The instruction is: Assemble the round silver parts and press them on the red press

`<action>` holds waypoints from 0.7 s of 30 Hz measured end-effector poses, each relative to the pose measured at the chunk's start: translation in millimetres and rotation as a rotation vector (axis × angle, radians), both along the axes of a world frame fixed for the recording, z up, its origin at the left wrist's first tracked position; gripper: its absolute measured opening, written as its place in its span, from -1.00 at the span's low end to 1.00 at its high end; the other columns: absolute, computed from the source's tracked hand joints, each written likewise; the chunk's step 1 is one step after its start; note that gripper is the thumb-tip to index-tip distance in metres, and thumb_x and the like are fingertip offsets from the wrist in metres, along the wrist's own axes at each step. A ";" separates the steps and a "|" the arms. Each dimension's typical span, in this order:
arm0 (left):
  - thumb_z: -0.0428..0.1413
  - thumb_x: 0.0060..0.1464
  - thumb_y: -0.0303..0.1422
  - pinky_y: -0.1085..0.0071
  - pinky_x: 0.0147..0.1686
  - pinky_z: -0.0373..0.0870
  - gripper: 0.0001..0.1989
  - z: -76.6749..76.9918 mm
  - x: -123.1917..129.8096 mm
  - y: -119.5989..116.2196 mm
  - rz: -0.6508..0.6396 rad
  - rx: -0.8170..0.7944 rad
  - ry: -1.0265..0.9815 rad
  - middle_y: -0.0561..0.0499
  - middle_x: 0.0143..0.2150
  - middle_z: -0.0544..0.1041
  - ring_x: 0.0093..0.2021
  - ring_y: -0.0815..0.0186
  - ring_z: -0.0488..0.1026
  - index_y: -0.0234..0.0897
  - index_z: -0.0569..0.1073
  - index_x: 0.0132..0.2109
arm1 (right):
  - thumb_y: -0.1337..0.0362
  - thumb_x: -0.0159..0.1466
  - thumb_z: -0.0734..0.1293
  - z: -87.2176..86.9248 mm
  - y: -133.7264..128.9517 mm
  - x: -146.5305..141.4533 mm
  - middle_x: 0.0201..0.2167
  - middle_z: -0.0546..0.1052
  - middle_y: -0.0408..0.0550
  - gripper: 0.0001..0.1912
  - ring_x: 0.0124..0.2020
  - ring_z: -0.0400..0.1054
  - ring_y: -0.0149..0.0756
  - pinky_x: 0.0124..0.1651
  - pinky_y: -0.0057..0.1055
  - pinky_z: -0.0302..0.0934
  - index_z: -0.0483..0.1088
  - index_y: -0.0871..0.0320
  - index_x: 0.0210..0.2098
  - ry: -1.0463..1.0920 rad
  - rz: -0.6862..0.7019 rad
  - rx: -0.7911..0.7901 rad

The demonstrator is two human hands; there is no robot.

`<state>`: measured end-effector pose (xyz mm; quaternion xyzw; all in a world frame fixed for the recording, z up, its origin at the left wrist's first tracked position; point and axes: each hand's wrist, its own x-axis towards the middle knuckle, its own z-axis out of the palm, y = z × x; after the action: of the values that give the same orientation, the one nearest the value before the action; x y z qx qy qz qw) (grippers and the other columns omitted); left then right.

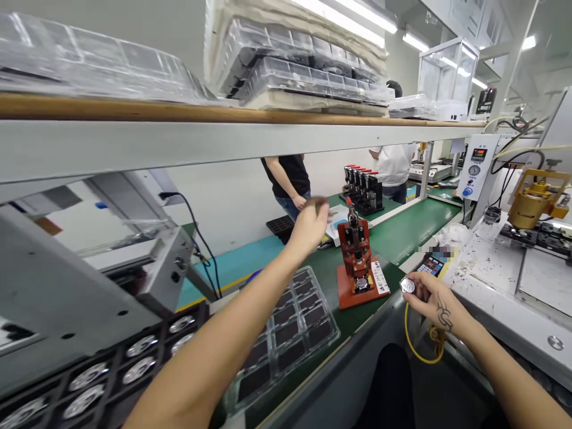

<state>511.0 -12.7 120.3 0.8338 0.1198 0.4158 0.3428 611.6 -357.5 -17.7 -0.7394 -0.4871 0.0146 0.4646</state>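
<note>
My left hand [310, 225] is raised at the centre, to the left of the red lever of a red toggle-clamp fixture [347, 286]; its fingers are curled and smeared by motion, and what they hold, if anything, is unclear. A small round metal part [361, 283] sits in the base of the fixture. On the right, my right hand [426, 293] pinches a round silver disc [407, 285] between thumb and fingers. A clear compartment tray [308, 333] lies beneath my left forearm.
Round metal parts [138, 369] fill a black tray at lower left. Above runs a shelf [268, 140] with plastic trays. A white machine [491, 286] stands at right, a yellow cable [415, 351] hanging beside it. Behind the bench are two people [292, 176].
</note>
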 end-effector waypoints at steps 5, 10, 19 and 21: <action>0.20 0.11 -0.27 0.28 -0.26 0.50 -0.84 -102.7 -44.6 -29.7 -0.118 -0.003 0.472 -0.03 -0.44 0.62 -0.38 0.13 0.57 -0.23 0.60 -0.35 | 0.20 0.36 0.40 -20.5 26.8 11.8 -0.33 0.43 -0.14 -0.72 -0.34 0.34 -0.27 -0.27 -0.37 0.25 0.46 0.10 0.05 -0.031 0.067 -0.026; 0.27 0.01 -0.33 0.40 -0.35 0.36 -0.84 -153.5 -16.6 -52.9 -0.178 0.007 0.645 0.05 -0.45 0.58 -0.42 0.21 0.52 -0.27 0.65 -0.23 | 0.28 0.29 0.43 -27.3 74.2 23.3 -0.40 0.36 -0.20 -0.75 -0.37 0.28 -0.29 -0.23 -0.38 0.20 0.50 0.12 -0.03 -0.070 0.102 -0.066; 0.26 0.05 -0.30 0.40 -0.47 0.11 -0.85 -152.6 -35.9 -52.5 -0.223 -0.003 0.635 0.15 -0.57 0.32 -0.52 0.32 0.27 -0.26 0.62 -0.23 | 0.28 0.31 0.47 -48.6 113.4 36.2 -0.35 0.45 -0.17 -0.79 -0.38 0.33 -0.34 -0.28 -0.45 0.21 0.54 0.16 -0.06 -0.066 0.166 -0.170; 0.27 0.06 -0.24 0.41 -0.47 0.13 -0.80 -140.5 -62.7 -47.6 -0.221 -0.017 0.642 0.16 -0.54 0.31 -0.52 0.33 0.26 -0.24 0.63 -0.19 | 0.29 0.28 0.49 -49.6 127.7 37.4 -0.35 0.48 -0.17 -0.81 -0.36 0.34 -0.34 -0.25 -0.46 0.22 0.56 0.14 -0.10 -0.076 0.214 -0.198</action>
<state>448.3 -60.3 -20.2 0.9273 0.1340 0.0915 0.3374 649.0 -229.8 -67.3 -0.7253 -0.5766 0.0838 0.3666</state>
